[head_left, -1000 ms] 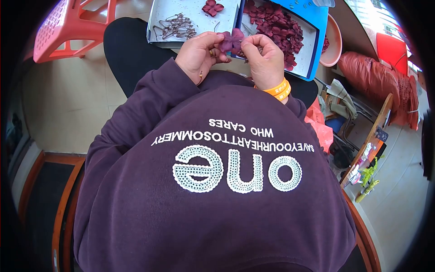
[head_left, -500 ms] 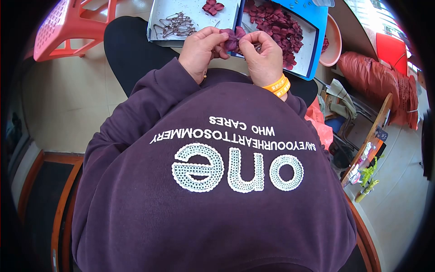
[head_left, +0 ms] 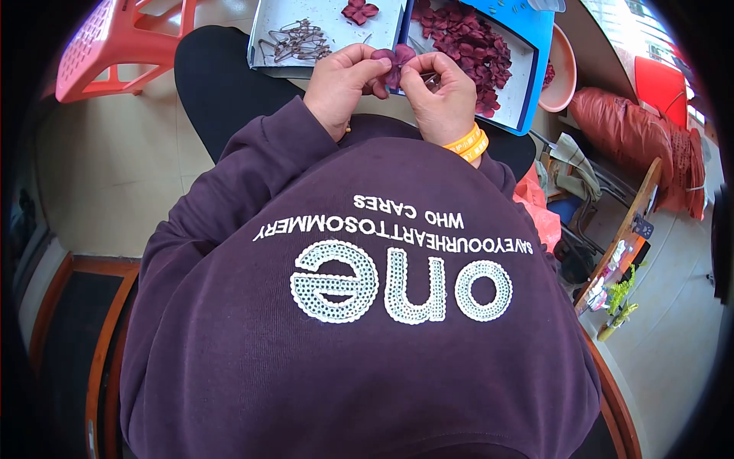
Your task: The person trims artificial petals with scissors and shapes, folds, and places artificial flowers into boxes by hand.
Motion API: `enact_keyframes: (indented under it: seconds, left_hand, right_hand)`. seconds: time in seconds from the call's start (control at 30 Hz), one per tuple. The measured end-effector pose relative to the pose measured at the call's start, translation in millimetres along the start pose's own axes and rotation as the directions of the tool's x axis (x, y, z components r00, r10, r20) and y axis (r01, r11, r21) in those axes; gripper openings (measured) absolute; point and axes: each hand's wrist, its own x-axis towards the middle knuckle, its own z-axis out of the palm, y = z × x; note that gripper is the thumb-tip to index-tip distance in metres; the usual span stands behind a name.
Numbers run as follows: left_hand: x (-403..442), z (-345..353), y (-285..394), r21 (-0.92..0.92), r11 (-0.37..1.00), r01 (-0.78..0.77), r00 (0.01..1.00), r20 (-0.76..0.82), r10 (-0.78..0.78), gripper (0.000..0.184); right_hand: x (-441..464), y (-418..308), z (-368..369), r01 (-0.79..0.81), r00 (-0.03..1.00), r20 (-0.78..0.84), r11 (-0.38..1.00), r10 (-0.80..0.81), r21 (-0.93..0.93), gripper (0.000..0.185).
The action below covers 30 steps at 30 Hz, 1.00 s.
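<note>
Pale floor; left fingers, right fingers pinch flower, petals forward, long axis unclear.

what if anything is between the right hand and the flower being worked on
Nothing visible: the right hand touches one edge of the dark red flower, and the left hand pinches its opposite side. Whatever lies behind the curled fingers is hidden.

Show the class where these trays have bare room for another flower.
Left tray: the pale patch above the wire pins, left of the single flower. Right tray: a strip between the flower heap and the right wall. Crowded: the heap, the pins, and around the held flower, left hand and right hand.
</note>
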Motion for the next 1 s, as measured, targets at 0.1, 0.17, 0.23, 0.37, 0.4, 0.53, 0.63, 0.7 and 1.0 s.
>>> enact_keyframes:
  seconds: [0.1, 0.17, 0.23, 0.37, 0.4, 0.53, 0.63, 0.7, 1.0]
  left_hand:
    - [-2, 2, 0, 0.045, 0.998, -0.051, 0.999, 0.004, 0.051, 0.007]
    - [-3, 3, 1, 0.137, 0.982, -0.133, 0.991, 0.015, 0.133, 0.007]
    - [-5, 4, 2, 0.227, 0.950, -0.215, 0.976, 0.035, 0.213, 0.007]
    - [-8, 7, 0, 0.415, 0.818, -0.397, 0.913, 0.090, 0.398, 0.007]
    - [-9, 8, 0, 0.471, 0.758, -0.451, 0.884, 0.116, 0.453, 0.008]
    - [-8, 12, 1, 0.304, 0.845, -0.439, 0.894, 0.058, 0.443, 0.005]
    - [-9, 12, 3, 0.231, 0.881, -0.413, 0.908, 0.024, 0.419, 0.005]
    - [-10, 12, 4, 0.194, 0.907, -0.373, 0.924, -0.006, 0.382, 0.005]
    - [-9, 10, 2, 0.160, 0.941, -0.299, 0.952, -0.023, 0.306, 0.006]
  right_hand:
    - [0, 5, 1, 0.048, 0.999, -0.008, 0.996, -0.049, -0.069, 0.004]
    - [0, 9, 2, 0.190, 0.981, -0.013, 0.972, -0.193, -0.142, 0.005]
    - [1, 13, 3, 0.325, 0.942, -0.007, 0.921, -0.334, -0.214, 0.007]
    - [1, 9, 5, 0.406, 0.903, -0.020, 0.866, -0.430, -0.292, 0.009]
    - [1, 8, 5, 0.431, 0.887, -0.023, 0.844, -0.461, -0.319, 0.010]
    - [0, 3, 4, 0.411, 0.896, -0.070, 0.877, -0.440, -0.248, 0.011]
    - [0, 1, 5, 0.407, 0.897, -0.082, 0.883, -0.435, -0.233, 0.011]
    - [0, 0, 5, 0.414, 0.893, -0.072, 0.873, -0.445, -0.258, 0.012]
    - [5, 10, 8, 0.586, 0.782, -0.029, 0.751, -0.622, -0.306, 0.016]
